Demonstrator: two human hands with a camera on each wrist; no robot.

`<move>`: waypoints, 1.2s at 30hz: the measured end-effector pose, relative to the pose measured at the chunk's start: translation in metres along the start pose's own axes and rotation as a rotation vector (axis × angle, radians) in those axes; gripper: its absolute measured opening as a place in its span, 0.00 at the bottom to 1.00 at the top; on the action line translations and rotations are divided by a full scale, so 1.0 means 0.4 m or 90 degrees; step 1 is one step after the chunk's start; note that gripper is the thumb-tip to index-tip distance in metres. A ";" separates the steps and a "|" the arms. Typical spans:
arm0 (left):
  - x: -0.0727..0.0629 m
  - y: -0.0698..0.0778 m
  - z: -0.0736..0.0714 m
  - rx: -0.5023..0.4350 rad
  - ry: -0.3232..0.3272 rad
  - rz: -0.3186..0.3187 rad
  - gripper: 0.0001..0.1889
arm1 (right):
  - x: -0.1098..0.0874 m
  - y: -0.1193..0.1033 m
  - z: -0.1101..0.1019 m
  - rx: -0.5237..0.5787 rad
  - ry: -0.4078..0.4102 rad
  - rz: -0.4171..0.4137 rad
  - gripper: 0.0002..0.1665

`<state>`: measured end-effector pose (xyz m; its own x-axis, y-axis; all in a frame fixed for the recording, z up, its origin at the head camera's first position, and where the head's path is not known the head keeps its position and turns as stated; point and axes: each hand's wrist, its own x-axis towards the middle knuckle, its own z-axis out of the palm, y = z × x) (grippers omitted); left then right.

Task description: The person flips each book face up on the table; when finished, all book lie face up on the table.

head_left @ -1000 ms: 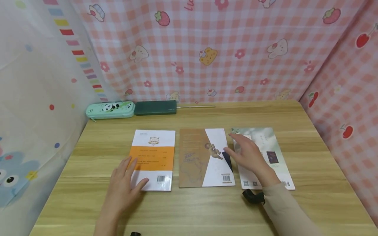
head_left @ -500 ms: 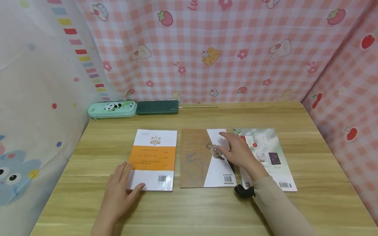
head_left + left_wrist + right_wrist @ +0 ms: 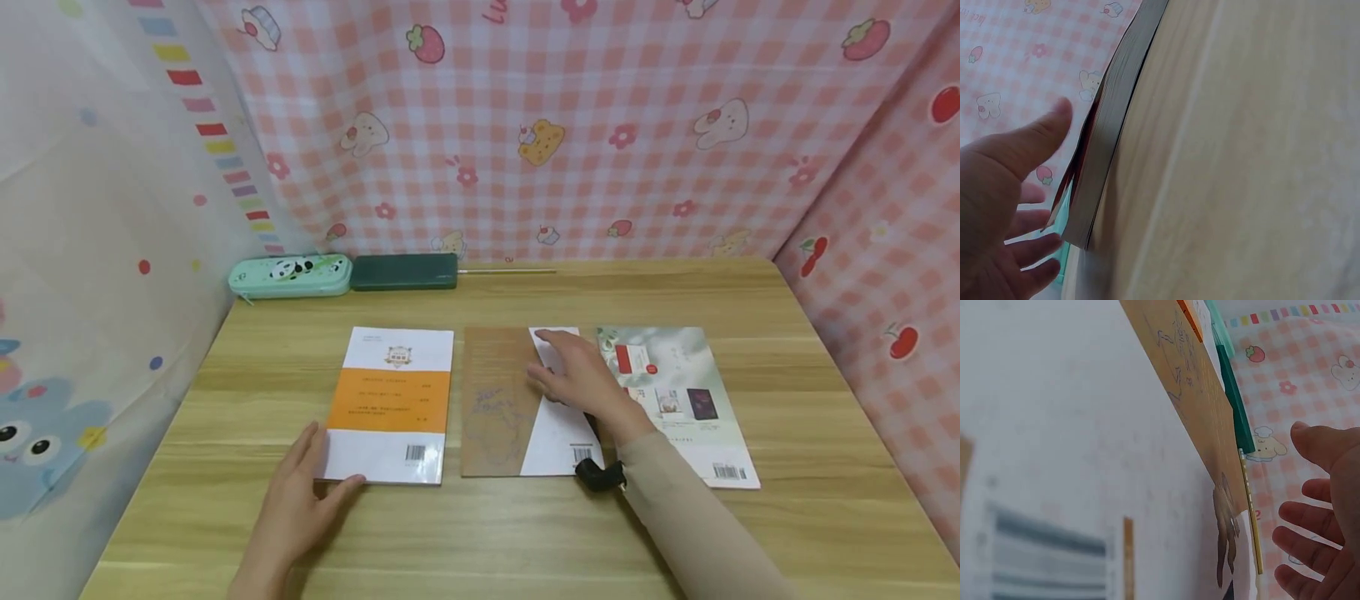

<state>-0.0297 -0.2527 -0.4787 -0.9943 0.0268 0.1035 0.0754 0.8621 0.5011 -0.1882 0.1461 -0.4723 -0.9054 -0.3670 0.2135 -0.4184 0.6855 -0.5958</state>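
Three books lie back cover up in a row. My left hand (image 3: 296, 492) is at the lower left corner of the white-and-orange book (image 3: 390, 400), fingers along its left side and thumb near the bottom edge. The left wrist view shows that book's page edge (image 3: 1107, 119) beside the loosely spread fingers; whether they touch it I cannot tell. My right hand (image 3: 588, 379) is over the brown-and-white book (image 3: 495, 392), fingers extended and thumb apart, holding nothing. In the right wrist view that book's cover (image 3: 1085, 412) fills the left side. The pale green book (image 3: 686, 358) lies to the right.
Along the back of the wooden table (image 3: 510, 542) are a mint panda pencil case (image 3: 288, 277), a dark green case (image 3: 405, 272) and a thin gold rod (image 3: 506, 271). Patterned curtains (image 3: 480, 108) enclose the back and sides. A black device (image 3: 600, 475) sits at my right wrist.
My right hand has moved left, from the pale green book to over the brown-and-white one. The left hand has slid off the orange cover to its lower left edge. The view has shifted slightly.
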 end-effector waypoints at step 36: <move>-0.008 -0.037 0.017 -0.060 0.048 0.011 0.34 | 0.133 -0.054 0.109 0.068 -0.069 -0.019 0.33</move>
<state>-0.0279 -0.2623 -0.4923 -0.9845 0.0002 0.1755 0.1030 0.8102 0.5770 -0.2244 0.0844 -0.4818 -0.8771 -0.4561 0.1507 -0.4296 0.6046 -0.6707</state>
